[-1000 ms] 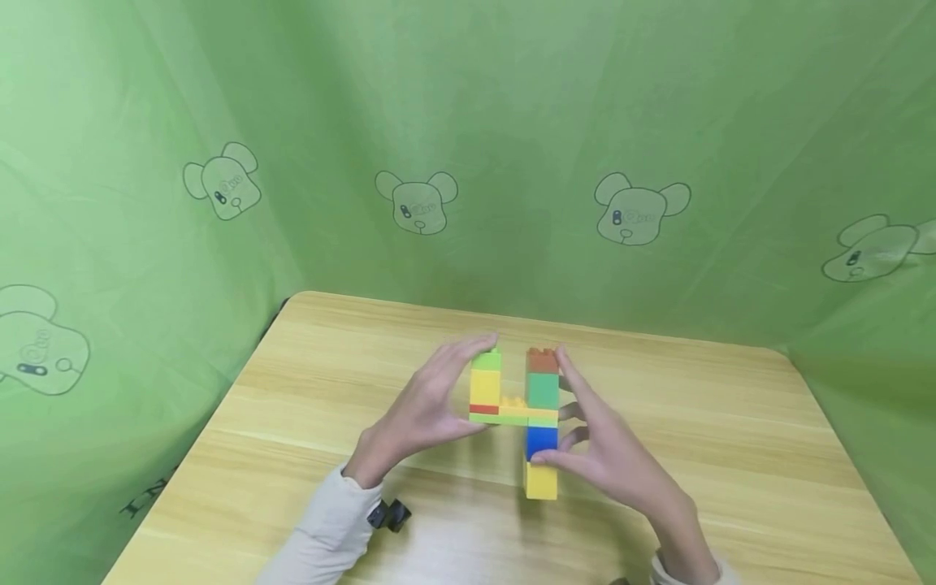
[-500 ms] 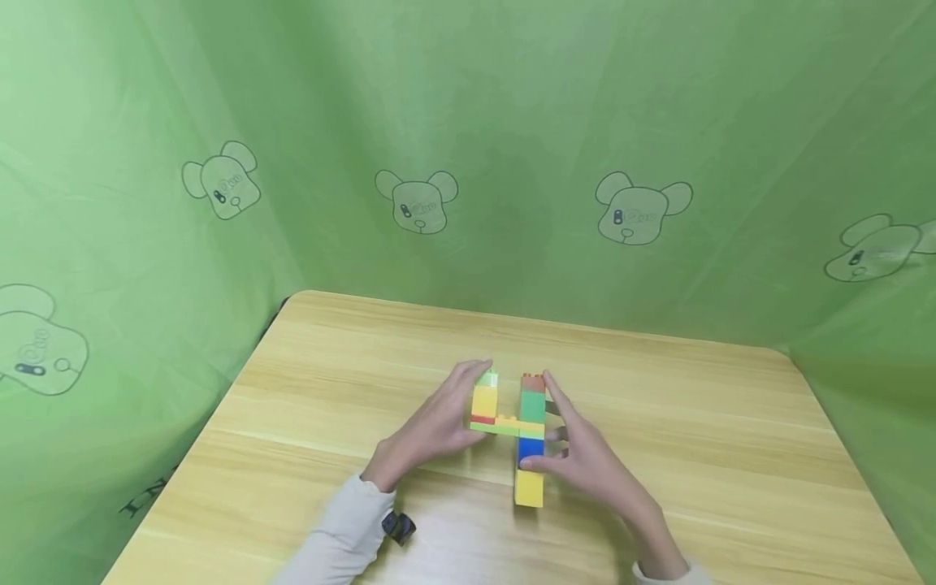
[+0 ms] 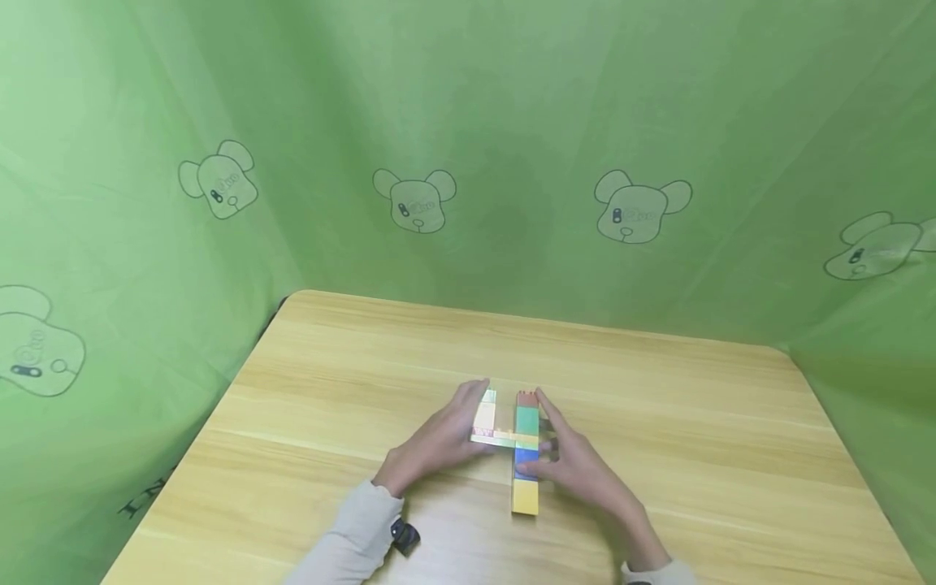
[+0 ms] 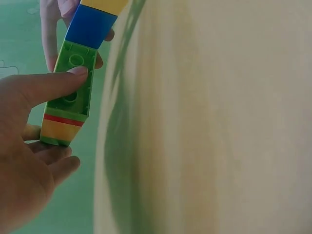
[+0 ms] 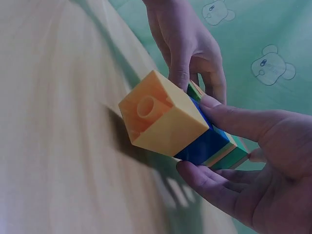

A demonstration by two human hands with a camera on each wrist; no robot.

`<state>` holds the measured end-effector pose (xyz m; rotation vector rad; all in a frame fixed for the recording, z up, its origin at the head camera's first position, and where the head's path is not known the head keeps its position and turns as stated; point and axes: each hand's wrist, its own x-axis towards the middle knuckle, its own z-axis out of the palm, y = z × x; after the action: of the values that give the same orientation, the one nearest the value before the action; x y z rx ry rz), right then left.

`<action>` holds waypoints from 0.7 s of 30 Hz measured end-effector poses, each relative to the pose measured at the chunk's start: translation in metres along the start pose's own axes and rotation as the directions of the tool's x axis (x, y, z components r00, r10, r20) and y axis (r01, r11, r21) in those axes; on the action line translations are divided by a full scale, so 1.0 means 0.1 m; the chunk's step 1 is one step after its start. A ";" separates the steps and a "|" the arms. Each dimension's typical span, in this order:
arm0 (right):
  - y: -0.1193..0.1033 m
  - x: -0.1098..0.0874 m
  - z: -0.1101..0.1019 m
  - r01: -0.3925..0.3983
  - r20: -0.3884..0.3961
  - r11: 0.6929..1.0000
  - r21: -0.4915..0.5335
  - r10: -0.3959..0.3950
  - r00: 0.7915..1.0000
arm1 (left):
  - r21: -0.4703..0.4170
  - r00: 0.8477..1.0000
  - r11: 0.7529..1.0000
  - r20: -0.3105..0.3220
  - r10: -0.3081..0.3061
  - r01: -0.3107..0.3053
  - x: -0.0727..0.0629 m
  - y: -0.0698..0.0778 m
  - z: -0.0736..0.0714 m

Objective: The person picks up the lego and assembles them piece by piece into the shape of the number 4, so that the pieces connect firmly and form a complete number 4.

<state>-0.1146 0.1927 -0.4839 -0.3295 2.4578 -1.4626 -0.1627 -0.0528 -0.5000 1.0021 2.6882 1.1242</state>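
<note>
Both hands hold one toy-brick build (image 3: 526, 421) over the table. Its taller right column runs from a brown-red brick (image 3: 527, 399) through green and blue (image 5: 204, 146) to a yellow brick (image 5: 168, 114) at the bottom, whose hollow underside shows in the right wrist view. Thin plates join it to a shorter left column (image 3: 484, 414), washed out by glare in the head view. My left hand (image 3: 442, 436) grips that column, thumb under the green plate (image 4: 75, 51). My right hand (image 3: 583, 469) pinches the taller column around the blue brick, thumb on its near side.
A light wood-grain table (image 3: 307, 366) lies beneath the hands. A green curtain (image 3: 512, 268) with printed bear heads stands around its back and sides. A small black device (image 3: 405, 536) sits at the left cuff.
Both hands have lowered the brick build towards the table and shifted it slightly left in the head view. The grips look the same. Glare now whitens the left column.
</note>
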 end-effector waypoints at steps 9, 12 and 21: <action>0.11 0.03 0.05 -0.004 -0.006 0.996 -0.092 0.003 1.000 | 0.021 0.993 0.995 0.068 -0.098 0.097 -0.04 -0.05 0.08; 0.11 0.04 0.05 -0.006 -0.009 0.993 -0.115 0.005 1.000 | 0.015 0.990 0.993 0.081 -0.115 0.114 -0.04 -0.05 0.08; 0.08 0.03 0.09 0.004 -0.024 0.988 -0.157 -0.008 1.000 | 0.061 0.985 0.990 0.108 -0.133 0.127 -0.01 -0.09 0.08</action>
<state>-0.1153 0.1881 -0.4952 -0.3528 2.6000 -1.2853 -0.1647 -0.0533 -0.5114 0.8541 2.6636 0.9479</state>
